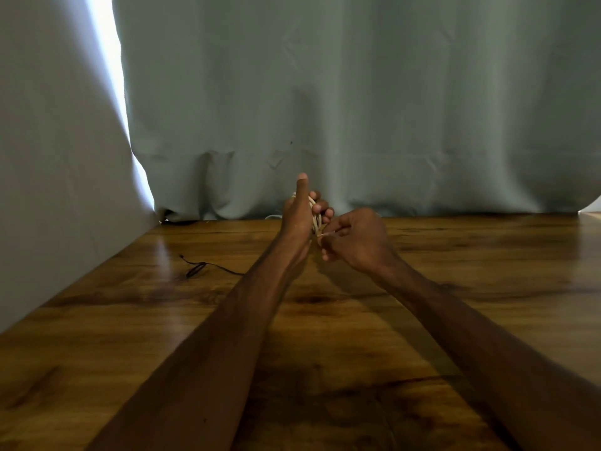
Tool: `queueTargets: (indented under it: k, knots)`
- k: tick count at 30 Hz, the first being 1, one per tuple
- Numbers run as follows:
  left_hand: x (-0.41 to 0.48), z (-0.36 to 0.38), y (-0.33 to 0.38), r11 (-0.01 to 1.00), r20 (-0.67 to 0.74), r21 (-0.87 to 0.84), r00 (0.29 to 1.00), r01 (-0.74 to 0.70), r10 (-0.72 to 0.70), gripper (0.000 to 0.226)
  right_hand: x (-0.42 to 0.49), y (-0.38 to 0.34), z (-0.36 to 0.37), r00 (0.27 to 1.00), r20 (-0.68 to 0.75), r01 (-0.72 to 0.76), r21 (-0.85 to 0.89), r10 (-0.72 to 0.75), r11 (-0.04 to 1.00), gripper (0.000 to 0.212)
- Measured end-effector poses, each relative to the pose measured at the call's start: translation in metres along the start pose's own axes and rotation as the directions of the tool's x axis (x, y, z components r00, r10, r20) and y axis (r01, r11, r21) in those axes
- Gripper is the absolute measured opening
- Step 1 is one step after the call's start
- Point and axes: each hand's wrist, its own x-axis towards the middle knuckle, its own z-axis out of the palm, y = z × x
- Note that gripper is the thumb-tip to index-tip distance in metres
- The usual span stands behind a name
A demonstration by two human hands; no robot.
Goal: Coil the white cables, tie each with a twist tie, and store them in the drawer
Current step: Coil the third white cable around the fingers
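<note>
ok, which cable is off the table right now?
The white coil, held up in the left hand; the thin black cable lies loose on the table.

**Fig. 1.** Work surface as I view it remotely through the head camera. Reference point: the grip, where my left hand (297, 219) wraps the white cable (316, 219) and my right hand (354, 239) pinches the twist tie (322, 234). A glossy brown wooden table (471, 262) with dark grain extends beneath the grip and to both sides.
(a) 1 thin black cord (201, 267), looped once, lies flat to the left of the grip and nearer to me. Its end passes behind my left forearm.
(b) 1 short white curve (272, 217), too small to identify, sits just left of the grip at the table's far edge.
</note>
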Motion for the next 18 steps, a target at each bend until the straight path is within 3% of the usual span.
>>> queueTargets:
  k: [6, 12, 18]
  knots:
    - [0.007, -0.006, 0.005, 0.987, 0.034, -0.151, 0.998, 0.063, -0.058, 0.055, 0.011, 0.005, -0.004, 0.997, -0.056, 0.041, -0.124, -0.048, 0.991, 0.008]
    - [0.009, -0.007, 0.009, 0.977, 0.043, -0.194, 0.996, 0.088, -0.081, 0.055, 0.009, 0.006, -0.007, 0.993, -0.043, 0.100, -0.255, -0.115, 0.962, 0.006]
    - [0.014, -0.018, 0.018, 0.920, 0.041, -0.373, 0.992, 0.125, -0.119, 0.052, 0.011, 0.004, -0.007, 0.985, -0.021, 0.157, -0.333, -0.174, 0.930, 0.008]
